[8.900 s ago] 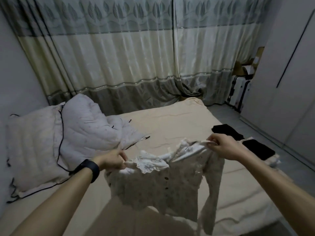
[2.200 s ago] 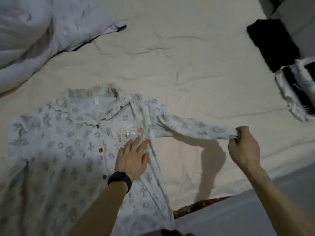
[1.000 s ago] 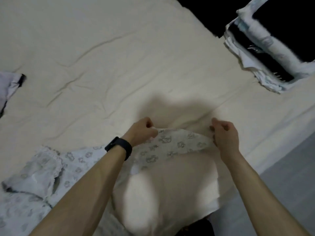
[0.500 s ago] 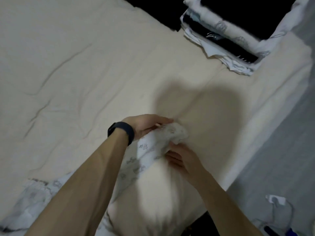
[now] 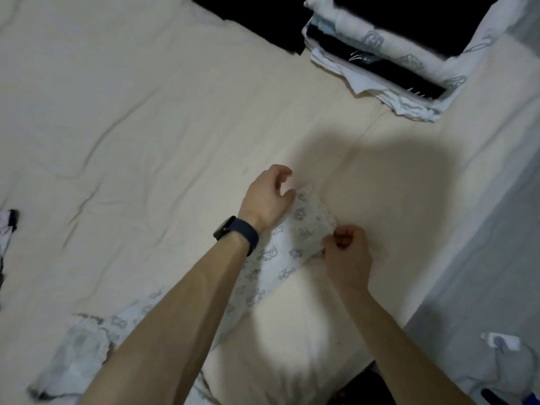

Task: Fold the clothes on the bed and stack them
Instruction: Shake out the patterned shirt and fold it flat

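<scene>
A white printed top is laid out on the bed sheet, stretched from the frilly collar at lower left up to its sleeve, just right of centre. The sleeve's lower edge is pinched by the right hand, with the fingers curled tight into a fist round the fabric. The left hand is parked on the sleeve's upper side, heel on the cloth and fingers loosely curled over the sheet, and nothing is seen gripped there tbh. A dark band is worn on that wrist. The stack of folded clothes is sat at the upper right near the bed's edge, black and white layers mixed, well apart from both hands. A black garment is spread just left of it along the top edge. Grey floor is seen down the right side.
</scene>
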`<action>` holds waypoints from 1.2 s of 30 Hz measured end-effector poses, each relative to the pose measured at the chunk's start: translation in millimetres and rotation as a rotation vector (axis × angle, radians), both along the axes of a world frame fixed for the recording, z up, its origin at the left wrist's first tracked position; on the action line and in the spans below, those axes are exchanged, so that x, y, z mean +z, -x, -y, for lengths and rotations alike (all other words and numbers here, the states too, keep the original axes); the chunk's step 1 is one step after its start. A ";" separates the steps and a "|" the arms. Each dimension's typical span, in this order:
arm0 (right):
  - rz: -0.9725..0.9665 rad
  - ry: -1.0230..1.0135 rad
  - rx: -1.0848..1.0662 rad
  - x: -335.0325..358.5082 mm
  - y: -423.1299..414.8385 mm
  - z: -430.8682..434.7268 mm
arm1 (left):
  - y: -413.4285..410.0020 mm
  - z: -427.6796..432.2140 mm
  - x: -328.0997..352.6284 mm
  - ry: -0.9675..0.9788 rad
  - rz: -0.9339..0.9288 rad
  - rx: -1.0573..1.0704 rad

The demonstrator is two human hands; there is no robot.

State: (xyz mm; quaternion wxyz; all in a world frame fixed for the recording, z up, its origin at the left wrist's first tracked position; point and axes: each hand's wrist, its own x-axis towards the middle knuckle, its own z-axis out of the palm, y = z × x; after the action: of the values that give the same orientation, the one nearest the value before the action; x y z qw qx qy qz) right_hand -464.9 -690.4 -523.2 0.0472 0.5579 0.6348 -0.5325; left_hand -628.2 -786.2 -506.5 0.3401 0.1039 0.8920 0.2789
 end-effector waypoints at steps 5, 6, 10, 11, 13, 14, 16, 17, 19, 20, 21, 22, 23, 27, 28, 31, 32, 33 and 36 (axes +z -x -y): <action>-0.073 -0.315 0.232 8.6 -18.3 12.7 | -65.2 83.3 0.6 0.140 -0.331 0.174; -0.106 -0.429 0.335 10.4 -22.4 22.3 | -84.2 107.8 4.4 0.190 -0.352 0.234; -0.342 -0.568 0.811 17.0 -32.8 72.9 | -161.7 193.0 18.0 0.386 -0.235 0.450; -0.381 -0.540 0.925 17.1 -33.2 95.0 | -182.4 219.1 22.5 0.439 -0.206 0.497; -0.410 -0.495 1.154 18.0 -35.2 138.4 | -221.6 265.3 29.6 0.527 -0.133 0.560; -0.411 -0.462 1.260 17.9 -35.7 157.7 | -237.3 285.6 31.8 0.556 -0.109 0.588; -0.422 -0.395 1.432 18.1 -36.4 201.5 | -264.3 330.1 35.8 0.587 -0.090 0.663; -0.428 -0.376 1.490 18.9 -35.2 220.8 | -272.7 348.8 38.3 0.595 -0.098 0.699; -0.441 -0.340 1.570 19.0 -30.6 267.2 | -285.1 396.6 39.4 0.608 -0.171 0.790; -0.447 -0.316 1.581 20.4 -26.0 287.7 | -287.5 420.3 38.2 0.611 -0.209 0.820; -0.455 -0.309 1.600 20.9 -22.6 316.5 | -291.0 450.5 36.6 0.623 -0.235 0.852; -0.460 -0.307 1.603 21.5 -17.1 338.7 | -290.6 476.4 35.0 0.644 -0.251 0.862; -0.464 -0.306 1.604 21.6 -12.7 367.8 | -292.7 508.3 29.9 0.656 -0.262 0.894; -0.494 -0.357 1.649 18.1 17.9 457.1 | -279.8 600.8 10.8 0.629 -0.222 0.962; -0.506 -0.441 1.707 14.3 26.4 479.2 | -275.5 620.9 3.5 0.550 -0.220 1.020; -0.287 -0.676 1.867 3.1 51.4 519.2 | -256.8 657.2 -13.8 0.400 -0.206 1.007; -0.185 -0.747 1.923 -2.4 57.5 526.1 | -252.5 665.9 -17.6 0.399 -0.207 0.946; -0.103 -0.812 1.964 -8.4 60.4 531.2 | -252.0 674.2 -22.5 0.388 -0.213 0.899; -0.084 -0.592 1.848 -14.5 78.5 520.3 | -254.8 697.0 -26.5 0.216 -0.267 0.921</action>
State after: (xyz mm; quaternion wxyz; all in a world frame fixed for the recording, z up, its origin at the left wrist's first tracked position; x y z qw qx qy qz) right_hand -543.5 -1210.7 -537.7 0.2816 -0.1911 0.9321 -0.1236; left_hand -373.4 -1483.2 -533.0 0.0728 -0.3023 0.9050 0.2902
